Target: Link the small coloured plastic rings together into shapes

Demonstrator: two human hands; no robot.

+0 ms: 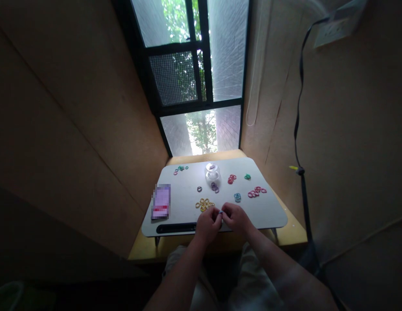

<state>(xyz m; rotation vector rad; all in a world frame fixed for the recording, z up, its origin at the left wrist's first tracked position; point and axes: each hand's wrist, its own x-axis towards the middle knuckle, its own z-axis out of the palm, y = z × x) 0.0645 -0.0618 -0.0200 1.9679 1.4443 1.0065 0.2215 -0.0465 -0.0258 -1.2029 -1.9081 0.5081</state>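
My left hand (208, 224) and my right hand (237, 218) meet fingertip to fingertip at the table's front edge. Both are closed in a pinch around a small pale blue thing (220, 211), mostly hidden by the fingers; it may be a small ring like those about it. A loose pile of yellow rings (204, 204) lies just beyond my left hand. Several blue rings (237, 197) are past my right hand, with pink rings (254, 192) to their right. Purple rings (215, 187) lie in front of a transparent rounded jar (213, 173).
The white folding table (181, 190) stands on a yellowish ledge (298, 233) under a window. It also bears red rings (231, 179), green rings (248, 176), a dark ring (199, 189), mixed rings (180, 169) and a purple rectangular item (161, 201). A black slot (176, 228) runs along its front.
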